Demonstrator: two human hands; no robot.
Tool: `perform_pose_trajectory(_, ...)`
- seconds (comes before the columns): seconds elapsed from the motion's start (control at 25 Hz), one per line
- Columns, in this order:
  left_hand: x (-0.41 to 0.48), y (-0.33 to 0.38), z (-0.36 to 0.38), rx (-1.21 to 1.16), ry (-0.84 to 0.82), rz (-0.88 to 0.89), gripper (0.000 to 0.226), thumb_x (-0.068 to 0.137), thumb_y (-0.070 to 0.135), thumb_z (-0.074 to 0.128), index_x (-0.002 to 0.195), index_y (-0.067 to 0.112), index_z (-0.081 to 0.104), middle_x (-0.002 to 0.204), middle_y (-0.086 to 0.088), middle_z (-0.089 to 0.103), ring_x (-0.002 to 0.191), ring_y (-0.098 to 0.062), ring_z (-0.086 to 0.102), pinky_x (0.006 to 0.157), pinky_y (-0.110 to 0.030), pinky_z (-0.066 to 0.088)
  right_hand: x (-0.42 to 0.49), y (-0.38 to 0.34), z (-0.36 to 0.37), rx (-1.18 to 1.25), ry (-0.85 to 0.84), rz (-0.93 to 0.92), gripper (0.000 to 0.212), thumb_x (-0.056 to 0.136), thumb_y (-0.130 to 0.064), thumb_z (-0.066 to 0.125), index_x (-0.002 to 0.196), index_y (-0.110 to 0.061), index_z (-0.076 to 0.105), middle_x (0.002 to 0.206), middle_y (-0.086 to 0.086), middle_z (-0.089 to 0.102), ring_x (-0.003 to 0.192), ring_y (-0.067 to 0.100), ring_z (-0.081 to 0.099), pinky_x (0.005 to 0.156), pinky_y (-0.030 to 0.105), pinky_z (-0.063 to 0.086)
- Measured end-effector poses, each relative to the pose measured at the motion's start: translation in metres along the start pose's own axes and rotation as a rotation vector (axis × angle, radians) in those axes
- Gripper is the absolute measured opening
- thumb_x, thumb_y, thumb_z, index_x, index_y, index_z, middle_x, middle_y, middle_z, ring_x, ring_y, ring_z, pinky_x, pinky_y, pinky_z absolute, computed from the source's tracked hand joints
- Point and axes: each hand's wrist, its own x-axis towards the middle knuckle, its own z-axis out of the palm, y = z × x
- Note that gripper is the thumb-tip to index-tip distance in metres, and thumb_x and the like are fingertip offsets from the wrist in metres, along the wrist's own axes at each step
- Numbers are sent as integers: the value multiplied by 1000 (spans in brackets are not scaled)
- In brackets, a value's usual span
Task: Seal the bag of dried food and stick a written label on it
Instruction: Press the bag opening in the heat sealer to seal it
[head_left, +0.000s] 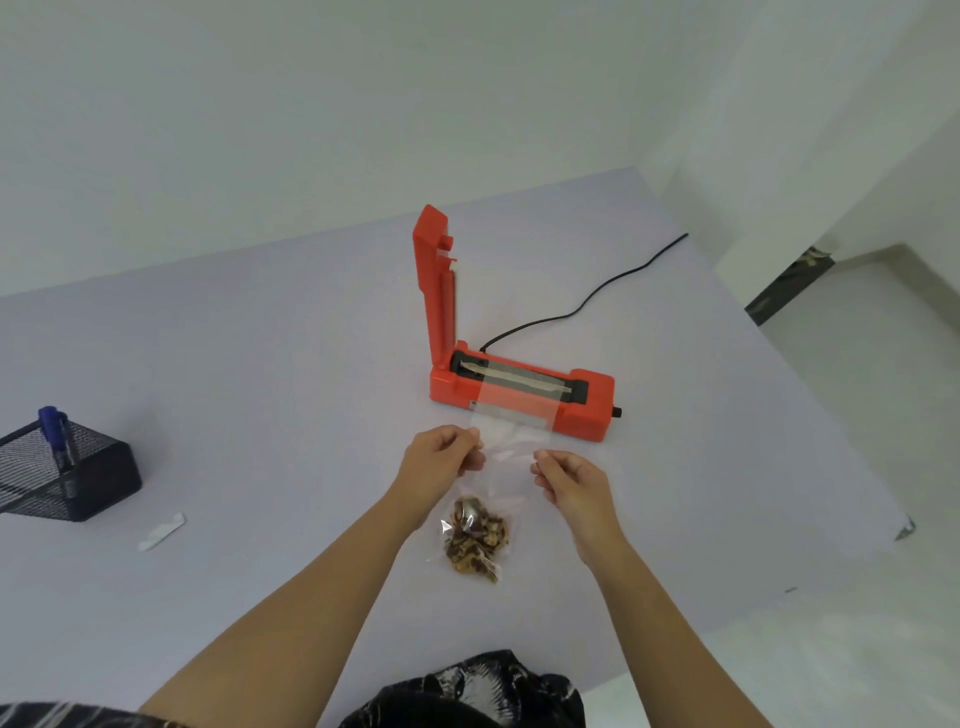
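Bright, even, diffuse light, source hard to place. Only faint, soft shadows on the pale tabletop (260, 364) beside the orange heat sealer (519, 389) and the mesh pen holder (78, 478). Small white glints on the clear bag (498, 483). Slightly soft throughout, with wide-angle bending of walls and tabletop edges toward the corners.
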Motion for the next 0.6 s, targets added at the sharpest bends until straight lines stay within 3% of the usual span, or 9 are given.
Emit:
perform_pose_trajectory(0.2, -3, -1, 6, 5, 144, 37, 24, 90, 26, 57, 72, 13, 66, 67, 2, 67, 74, -18, 67, 77, -32, 52, 3, -2, 2, -65, 19, -26, 6, 85, -23, 64, 81, -20, 68, 79, -1, 70, 76, 11, 63, 80, 28, 51)
perform_pose_trajectory(0.36, -4, 2, 8, -13, 124, 43, 23, 90, 25, 57, 74, 13, 67, 72, -4, 69, 76, -19, 66, 76, -29, 52, 6, -9, -2, -98, 31, -43, 5, 85, -24, 65, 81, -21, 68, 80, -1, 70, 77, 12, 64, 81, 28, 51)
perform_pose_trajectory(0.48, -4, 2, 11, -24, 124, 18, 22, 90, 24, 57, 73, 14, 67, 71, -5, 70, 75, -18, 67, 72, -25, 51, 2, -14, -4, -193, 74, -94, 7, 85, -28, 64, 84, -22, 67, 81, -4, 69, 78, 11, 63, 72, 15, 47)
perform_pose_trajectory(0.6, -2, 3, 11, -37, 123, 1, 22, 90, 24, 58, 73, 14, 68, 71, -4, 70, 76, -20, 68, 73, -25, 51, 4, -48, -5, -332, 251, -377, 10, 88, -26, 60, 91, -18, 66, 80, -6, 65, 70, 3, 57, 64, 5, 40)
